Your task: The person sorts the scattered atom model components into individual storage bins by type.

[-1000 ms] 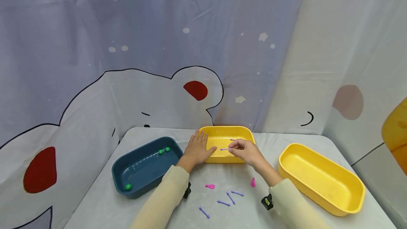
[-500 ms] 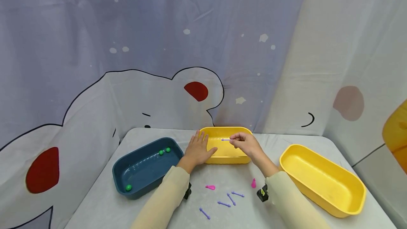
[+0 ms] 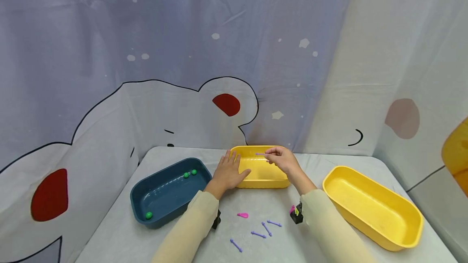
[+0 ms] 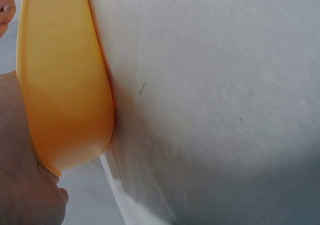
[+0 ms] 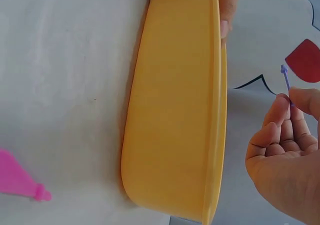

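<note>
A purple stick (image 3: 260, 154) is held over the middle yellow tray (image 3: 261, 183), its free end pointing toward the tray's left side; no contact with the tray is shown. By one end it is pinched between the thumb and fingertips of the right hand (image 3: 283, 161), the grip being narrow, closed down to the stick's own thickness. Just below those fingers a second bit of purple is glimpsed inside the tray, mostly hidden. On the tray's left end the left hand (image 3: 226, 172) is laid, fingers straight and spread, nothing being gripped. The handling of the purple pieces is judged only partly done: four more purple sticks (image 3: 258, 234) are left on the table (image 3: 285, 251), along with a pink piece (image 3: 243, 215) and another pink piece (image 3: 292, 209), partly covered at the right wrist. Farther out, three green balls (image 3: 148, 215) are already contained in the blue tray (image 3: 164, 218); at the far right another yellow tray (image 3: 373, 210) is set at a slant.
</note>
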A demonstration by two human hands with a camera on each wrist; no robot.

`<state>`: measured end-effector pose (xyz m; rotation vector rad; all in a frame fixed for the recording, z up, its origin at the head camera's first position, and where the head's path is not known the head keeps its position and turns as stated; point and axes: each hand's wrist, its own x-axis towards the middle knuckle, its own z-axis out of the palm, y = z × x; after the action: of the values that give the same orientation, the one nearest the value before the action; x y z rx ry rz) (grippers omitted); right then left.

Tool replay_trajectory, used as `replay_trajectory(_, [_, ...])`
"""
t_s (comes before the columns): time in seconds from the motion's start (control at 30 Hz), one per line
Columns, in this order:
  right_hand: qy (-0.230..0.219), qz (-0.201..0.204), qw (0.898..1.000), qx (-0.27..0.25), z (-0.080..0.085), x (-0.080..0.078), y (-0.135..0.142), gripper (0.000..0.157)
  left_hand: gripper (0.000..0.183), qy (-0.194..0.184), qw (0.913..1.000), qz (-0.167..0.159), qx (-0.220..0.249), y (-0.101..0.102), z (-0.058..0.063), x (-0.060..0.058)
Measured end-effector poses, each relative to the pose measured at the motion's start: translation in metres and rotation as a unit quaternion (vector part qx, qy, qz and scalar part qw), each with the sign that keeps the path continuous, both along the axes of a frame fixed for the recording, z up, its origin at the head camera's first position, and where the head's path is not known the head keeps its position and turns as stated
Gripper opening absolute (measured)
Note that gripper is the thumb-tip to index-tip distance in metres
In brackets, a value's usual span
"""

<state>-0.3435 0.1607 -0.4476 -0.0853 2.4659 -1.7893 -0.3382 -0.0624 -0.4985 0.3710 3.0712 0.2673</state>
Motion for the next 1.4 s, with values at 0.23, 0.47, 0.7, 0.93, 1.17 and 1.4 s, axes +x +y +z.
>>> replay_trajectory(0.23, [-0.018,-0.013,1.000,-0.015,-0.002,-0.007,-0.002,0.024,0.085,-0.007,1.0000,0.004,0.003,0.001,0.001,0.000])
replay_trajectory(0.47, [-0.023,-0.017,0.999,-0.034,-0.005,-0.012,-0.003,0.025,0.086,-0.009,0.9999,0.007,0.009,0.000,-0.001,0.000])
replay_trajectory(0.7, [-0.023,-0.030,0.999,-0.029,-0.009,-0.018,-0.006,0.025,0.085,-0.004,0.9999,0.008,0.011,0.000,0.000,0.000])
replay_trajectory(0.93, [-0.022,-0.035,0.999,-0.033,-0.012,-0.021,-0.008,0.025,0.085,-0.008,0.9999,0.009,0.009,0.001,-0.001,-0.001])
replay_trajectory(1.17, [-0.026,-0.040,0.998,-0.031,-0.014,-0.023,-0.010,0.026,0.085,-0.006,0.9999,0.007,0.006,0.000,-0.003,-0.002])
replay_trajectory(1.4, [-0.023,-0.044,0.998,-0.031,-0.012,-0.023,-0.011,0.029,0.085,-0.007,0.9998,0.010,0.012,0.000,-0.003,-0.002])
